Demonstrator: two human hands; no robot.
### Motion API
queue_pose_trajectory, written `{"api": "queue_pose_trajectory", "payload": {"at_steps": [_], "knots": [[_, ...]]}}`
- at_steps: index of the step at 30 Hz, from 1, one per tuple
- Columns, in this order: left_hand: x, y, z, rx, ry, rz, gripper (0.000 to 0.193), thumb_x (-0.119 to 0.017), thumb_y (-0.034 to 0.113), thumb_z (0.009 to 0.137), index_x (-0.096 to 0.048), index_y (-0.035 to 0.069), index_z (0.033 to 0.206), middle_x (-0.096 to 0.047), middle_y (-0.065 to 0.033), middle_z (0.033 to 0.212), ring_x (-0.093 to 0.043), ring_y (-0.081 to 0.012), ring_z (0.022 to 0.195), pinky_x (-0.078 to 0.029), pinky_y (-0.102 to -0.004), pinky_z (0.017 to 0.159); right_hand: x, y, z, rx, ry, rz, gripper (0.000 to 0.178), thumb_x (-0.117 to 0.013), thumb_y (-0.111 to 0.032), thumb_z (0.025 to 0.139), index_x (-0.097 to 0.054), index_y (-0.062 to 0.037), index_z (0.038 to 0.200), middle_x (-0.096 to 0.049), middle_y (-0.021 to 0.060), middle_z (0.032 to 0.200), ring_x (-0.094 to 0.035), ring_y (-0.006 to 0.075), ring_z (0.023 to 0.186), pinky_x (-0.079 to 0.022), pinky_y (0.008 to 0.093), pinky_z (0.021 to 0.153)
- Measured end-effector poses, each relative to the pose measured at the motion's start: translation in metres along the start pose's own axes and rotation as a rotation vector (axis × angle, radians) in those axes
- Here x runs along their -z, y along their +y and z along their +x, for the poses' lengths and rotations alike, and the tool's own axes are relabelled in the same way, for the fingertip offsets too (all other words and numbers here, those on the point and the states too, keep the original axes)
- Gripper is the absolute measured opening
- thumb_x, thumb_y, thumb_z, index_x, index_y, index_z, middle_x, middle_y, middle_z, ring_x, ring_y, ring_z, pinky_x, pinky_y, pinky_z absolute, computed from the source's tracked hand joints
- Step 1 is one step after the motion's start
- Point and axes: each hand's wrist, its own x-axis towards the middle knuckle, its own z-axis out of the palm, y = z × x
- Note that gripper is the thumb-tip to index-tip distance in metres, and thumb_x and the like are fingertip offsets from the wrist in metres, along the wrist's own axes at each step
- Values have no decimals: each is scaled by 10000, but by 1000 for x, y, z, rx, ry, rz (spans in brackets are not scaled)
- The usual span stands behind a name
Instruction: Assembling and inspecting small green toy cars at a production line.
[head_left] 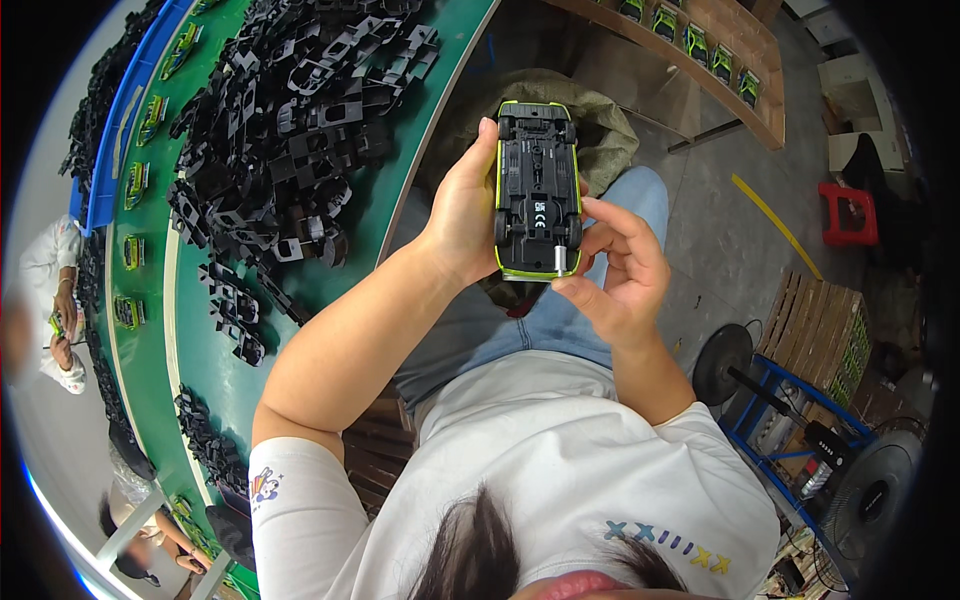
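A toy car (537, 190) is held upside down in front of me, its black underside and wheels facing up and a bright green body edge showing around it. My left hand (468, 205) is closed round its left side, thumb along the edge. At the lower right corner is my right hand (620, 265), fingers bent, its index finger at the car's side and its thumb by the end. A small silver tube-like piece (560, 260) lies at that end beside the right thumb; whether it is fixed to the car cannot be made out.
Left, a green worktable (225, 345) carries a heap of black plastic parts (300, 130). Green toy cars (137, 185) line a green strip beyond. A wooden tray (690, 45) of cars stands far right. A red stool (848, 213) and fan (870, 500) are right; co-workers sit left.
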Motion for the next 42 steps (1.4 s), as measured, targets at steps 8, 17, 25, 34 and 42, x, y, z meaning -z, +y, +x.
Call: {"api": "queue_pose_trajectory", "payload": {"at_steps": [8,17,25,34,42], "knots": [[-5,0,-1,-76,1,106,768,-189,684,913,-558,47,1132,-634,-136,951,-655,-223,840,-574,-369,731,0,2,-1,44,-13,-20,623,-852,-113,642,-548,23,1168,-659,50,736,-589,81,632,-469,191,565],[-7,0,-1,-106,10,102,899,-204,817,810,-561,47,1107,-630,-122,920,-650,-211,796,-571,-338,704,0,3,-2,44,-31,-17,635,-852,-111,642,-539,18,1180,-659,53,749,-596,86,633,-475,194,562],[-8,0,-2,-137,10,153,908,-201,828,799,-555,53,1113,-632,-114,893,-650,-201,776,-571,-325,676,1,4,-5,30,-45,-31,633,-853,-109,643,-538,13,1178,-659,52,744,-601,86,629,-484,194,564],[-11,0,-1,-163,5,219,898,-197,826,800,-561,61,1099,-636,-95,875,-653,-172,748,-564,-294,642,2,5,-4,29,-54,-38,634,-857,-106,636,-540,11,1172,-652,46,723,-591,81,611,-478,188,563],[-3,0,-3,-131,-14,266,997,-221,837,787,-417,27,1333,-606,-135,919,-632,-198,711,-556,-298,618,1,6,-9,20,-57,-61,646,-868,-120,622,-546,4,1168,-648,41,719,-577,80,599,-470,188,558]]}}
